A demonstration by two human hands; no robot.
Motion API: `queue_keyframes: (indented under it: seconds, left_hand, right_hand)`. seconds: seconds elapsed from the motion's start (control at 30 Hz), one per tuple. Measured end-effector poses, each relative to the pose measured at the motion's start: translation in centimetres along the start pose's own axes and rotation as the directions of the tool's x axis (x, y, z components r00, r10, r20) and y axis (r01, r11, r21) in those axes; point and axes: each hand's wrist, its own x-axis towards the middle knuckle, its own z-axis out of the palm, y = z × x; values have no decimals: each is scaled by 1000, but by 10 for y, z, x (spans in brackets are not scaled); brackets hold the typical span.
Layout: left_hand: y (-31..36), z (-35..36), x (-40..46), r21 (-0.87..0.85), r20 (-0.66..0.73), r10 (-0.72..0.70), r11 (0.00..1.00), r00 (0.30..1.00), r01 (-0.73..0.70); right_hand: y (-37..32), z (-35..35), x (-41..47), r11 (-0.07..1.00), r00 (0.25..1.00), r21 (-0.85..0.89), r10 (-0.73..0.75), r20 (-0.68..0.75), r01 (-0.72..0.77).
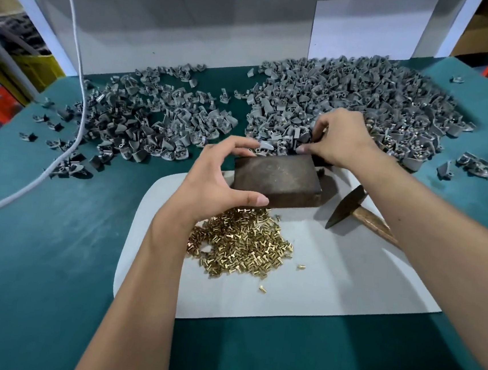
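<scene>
At sheet's far edge — block [277, 177]: one, dark, flat on white sheet [348, 269].
Left hand [216, 176]: thumb and fingers clamped across block's left end; brace it.
Right hand [341, 139]: fingertips pinched on one grey part [305, 137] at pile's near edge — seat it flat on block.
Others: one hammer [351, 205], two grey piles [349, 99], brass rivets [243, 244] uncountable.

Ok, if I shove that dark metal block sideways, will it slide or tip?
Probably heavy: the metal block looks solid and thick. Unlikely to tip, lying flat and wide on the white sheet. It may drag that sheet along.
</scene>
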Motion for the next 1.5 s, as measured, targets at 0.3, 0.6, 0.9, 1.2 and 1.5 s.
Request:
queue_keyframes:
  seconds: [0.3,0.6,0.9,1.2,1.5]
  left_hand:
    - [-8,6,7,-139,-384,-188,980,904,145]
    - [-20,-1,11,-225,-532,-327,944,781,242]
    - [-22,-23,60,191,-593,-219,897,775,399]
    - [-58,-26,83,458,-418,-388,691,822,559]
    - [-62,-29,90,360,-467,-370,750,803,555]
  right_hand:
    - [-53,-15,25,996,994,12,-86,-68,87]
    - [-127,44,90,911,897,-98,-368,245,401]
    - [-147,101,168,935,893,-139,-256,372,326]
    - [-155,126,143,914,850,47,-392,352,403]
    - [-171,117,114,846,861,498,-387,330,190]
